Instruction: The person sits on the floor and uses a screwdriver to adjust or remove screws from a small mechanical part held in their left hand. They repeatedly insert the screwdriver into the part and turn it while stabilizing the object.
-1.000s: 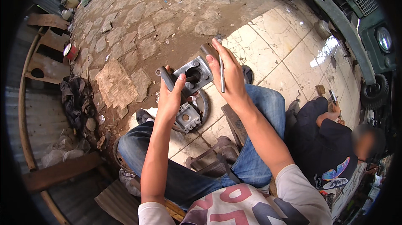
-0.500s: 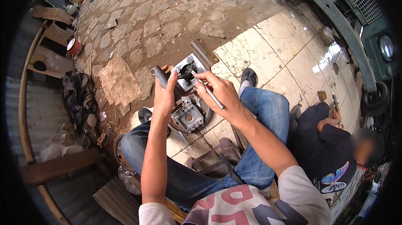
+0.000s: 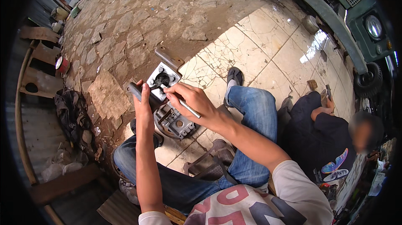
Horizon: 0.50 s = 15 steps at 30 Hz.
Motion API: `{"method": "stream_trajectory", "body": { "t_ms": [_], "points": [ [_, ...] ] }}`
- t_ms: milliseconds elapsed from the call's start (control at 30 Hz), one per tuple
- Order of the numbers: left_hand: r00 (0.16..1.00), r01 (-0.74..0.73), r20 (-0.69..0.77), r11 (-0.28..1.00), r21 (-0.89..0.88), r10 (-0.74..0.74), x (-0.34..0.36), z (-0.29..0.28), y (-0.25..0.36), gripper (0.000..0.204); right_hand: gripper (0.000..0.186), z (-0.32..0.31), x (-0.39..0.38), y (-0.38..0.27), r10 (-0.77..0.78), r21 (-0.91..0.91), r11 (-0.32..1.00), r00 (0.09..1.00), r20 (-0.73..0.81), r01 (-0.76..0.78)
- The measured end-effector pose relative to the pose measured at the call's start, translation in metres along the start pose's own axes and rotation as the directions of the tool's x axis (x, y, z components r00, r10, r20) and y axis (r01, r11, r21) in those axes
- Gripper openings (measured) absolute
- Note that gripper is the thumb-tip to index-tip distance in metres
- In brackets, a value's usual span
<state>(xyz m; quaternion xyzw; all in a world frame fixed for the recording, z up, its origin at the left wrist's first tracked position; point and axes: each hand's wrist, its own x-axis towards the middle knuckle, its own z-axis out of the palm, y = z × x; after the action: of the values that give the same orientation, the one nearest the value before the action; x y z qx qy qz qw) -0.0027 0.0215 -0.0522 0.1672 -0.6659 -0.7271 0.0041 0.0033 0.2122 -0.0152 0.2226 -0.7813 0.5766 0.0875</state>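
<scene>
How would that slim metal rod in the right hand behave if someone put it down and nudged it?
The metal rod in the right hand would probably roll, being slim and apparently round. It is likely stiff, since its exposed end looks straight. Its smooth sheen hints it might be slippery.

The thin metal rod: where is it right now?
Just left of the head view's middle, the thin metal rod is in the person's right hand, close to the metal bracket that the left hand holds.
</scene>
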Motion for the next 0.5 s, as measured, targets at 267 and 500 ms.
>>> {"method": "stream_trajectory", "body": {
  "t_ms": [267,500],
  "points": [
    [0.999,0.015,-0.034,0.998,-0.065,-0.017,-0.007,0.009,0.009,0.072,0.020,-0.004,0.004,-0.010,0.206,0.134,0.969,0.978,0.029,-0.208],
    [0.999,0.035,0.006,0.992,-0.119,-0.034,0.000,0.002,0.003,0.069,0.017,0.001,0.009,-0.006,0.118,0.055,0.992,0.993,0.001,-0.118]
  ]
}}
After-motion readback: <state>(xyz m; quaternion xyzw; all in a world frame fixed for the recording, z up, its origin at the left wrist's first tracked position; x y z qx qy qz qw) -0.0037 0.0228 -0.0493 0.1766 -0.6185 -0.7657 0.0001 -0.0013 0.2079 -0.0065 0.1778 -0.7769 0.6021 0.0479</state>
